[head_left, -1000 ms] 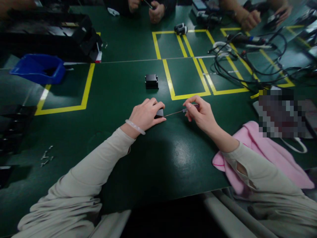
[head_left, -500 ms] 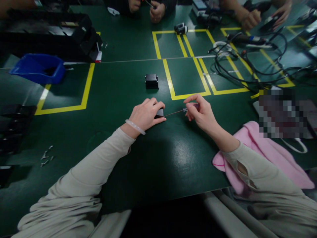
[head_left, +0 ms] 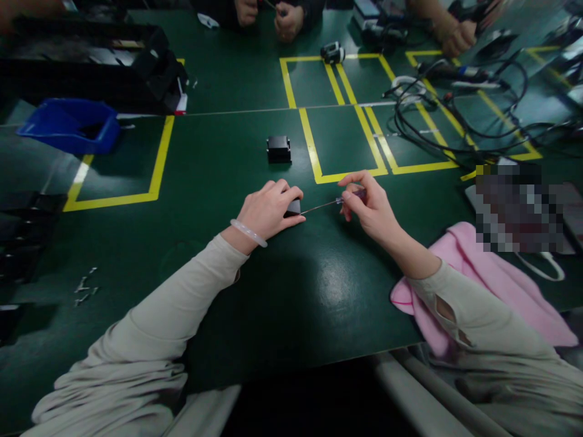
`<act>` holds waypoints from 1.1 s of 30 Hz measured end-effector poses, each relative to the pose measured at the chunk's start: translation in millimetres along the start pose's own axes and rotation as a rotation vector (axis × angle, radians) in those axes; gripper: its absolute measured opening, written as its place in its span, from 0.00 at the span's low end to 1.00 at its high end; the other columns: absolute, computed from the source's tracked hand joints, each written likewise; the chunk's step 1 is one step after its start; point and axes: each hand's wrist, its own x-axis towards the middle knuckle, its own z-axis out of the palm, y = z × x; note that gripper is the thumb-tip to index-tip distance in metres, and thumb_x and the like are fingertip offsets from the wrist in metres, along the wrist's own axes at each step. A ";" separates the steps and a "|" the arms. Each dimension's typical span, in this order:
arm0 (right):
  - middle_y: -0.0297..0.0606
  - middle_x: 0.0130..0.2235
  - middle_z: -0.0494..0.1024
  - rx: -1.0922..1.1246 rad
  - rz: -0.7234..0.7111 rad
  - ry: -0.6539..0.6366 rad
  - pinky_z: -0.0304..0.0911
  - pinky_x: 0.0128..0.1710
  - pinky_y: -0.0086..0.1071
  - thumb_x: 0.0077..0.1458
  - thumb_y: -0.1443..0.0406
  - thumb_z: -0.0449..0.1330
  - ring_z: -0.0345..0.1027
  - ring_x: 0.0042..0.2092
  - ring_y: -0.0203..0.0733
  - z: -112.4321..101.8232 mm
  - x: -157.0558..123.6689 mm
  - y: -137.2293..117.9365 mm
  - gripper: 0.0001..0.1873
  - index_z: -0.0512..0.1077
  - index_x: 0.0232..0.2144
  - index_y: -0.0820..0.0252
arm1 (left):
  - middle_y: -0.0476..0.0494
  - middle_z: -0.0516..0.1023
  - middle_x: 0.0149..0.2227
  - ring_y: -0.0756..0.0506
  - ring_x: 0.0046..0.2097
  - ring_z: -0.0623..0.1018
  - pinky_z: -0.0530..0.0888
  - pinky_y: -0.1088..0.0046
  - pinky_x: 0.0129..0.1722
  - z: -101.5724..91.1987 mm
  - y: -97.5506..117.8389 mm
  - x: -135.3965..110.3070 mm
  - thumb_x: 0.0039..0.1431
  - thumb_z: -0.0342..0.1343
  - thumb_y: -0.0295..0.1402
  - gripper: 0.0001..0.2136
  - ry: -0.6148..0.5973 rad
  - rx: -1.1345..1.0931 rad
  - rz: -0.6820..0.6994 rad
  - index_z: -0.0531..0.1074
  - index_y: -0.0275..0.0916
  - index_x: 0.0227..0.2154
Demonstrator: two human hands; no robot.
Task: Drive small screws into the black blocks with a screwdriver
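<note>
My left hand (head_left: 272, 209) is closed over a small black block (head_left: 294, 207) on the green table, its thumb along the near side. Most of the block is hidden under the fingers. To the right, my right hand (head_left: 371, 205) grips the handle of a screwdriver (head_left: 321, 207). The thin shaft points left, and its tip meets the block's right end near my left thumb. Beyond my left hand stands a second black block (head_left: 279, 149) with small metal pins at its sides.
A blue bin (head_left: 70, 127) and black trays (head_left: 91, 67) are at left, with loose screws (head_left: 84, 286) nearer me. A pink cloth (head_left: 496, 285) lies under my right forearm. Cables (head_left: 455, 145) sprawl at right. Co-workers' hands (head_left: 289, 23) work across the table.
My right hand and the screwdriver have shifted very slightly; my left hand stays on the block. Across the table at right, a co-worker's hands have moved, and a dark object there now lies on the table.
</note>
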 end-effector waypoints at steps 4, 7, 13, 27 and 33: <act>0.23 0.18 0.65 -0.035 0.026 -0.003 0.56 0.20 0.28 0.63 0.52 0.59 0.60 0.18 0.31 -0.1 0.0 -1.3 0.14 0.68 0.35 0.56 | 0.43 0.72 0.47 0.42 0.48 0.73 0.68 0.71 0.31 -0.1 0.2 0.0 0.61 0.61 0.47 0.18 0.001 0.008 -0.002 0.70 0.44 0.48; 0.24 0.18 0.65 -0.056 0.022 -0.003 0.55 0.18 0.28 0.63 0.52 0.60 0.60 0.17 0.30 -0.2 -0.3 -1.7 0.14 0.69 0.35 0.56 | 0.43 0.72 0.47 0.41 0.48 0.73 0.68 0.71 0.32 -0.7 0.5 0.0 0.61 0.60 0.47 0.18 -0.002 0.005 -0.002 0.70 0.44 0.48; 0.23 0.22 0.67 -0.007 0.007 -0.002 0.59 0.21 0.29 0.60 0.52 0.63 0.63 0.20 0.31 0.3 -0.5 -1.4 0.15 0.68 0.39 0.54 | 0.43 0.72 0.47 0.41 0.49 0.72 0.69 0.71 0.33 -1.1 1.1 0.4 0.61 0.60 0.47 0.18 -0.018 -0.007 -0.018 0.70 0.44 0.49; 0.23 0.20 0.66 -0.046 0.016 -0.018 0.58 0.21 0.30 0.63 0.54 0.60 0.62 0.19 0.32 -0.7 -1.0 -1.7 0.11 0.68 0.38 0.54 | 0.42 0.73 0.48 0.41 0.49 0.73 0.70 0.71 0.34 -1.8 1.4 0.9 0.61 0.60 0.47 0.18 -0.026 -0.005 -0.018 0.70 0.44 0.49; 0.24 0.21 0.65 -0.063 -0.004 -0.011 0.57 0.21 0.31 0.63 0.55 0.60 0.62 0.19 0.33 0.2 -1.5 -2.1 0.10 0.67 0.39 0.53 | 0.43 0.72 0.47 0.41 0.48 0.73 0.70 0.70 0.33 -1.2 1.4 1.1 0.61 0.60 0.47 0.18 -0.018 -0.005 -0.014 0.70 0.44 0.49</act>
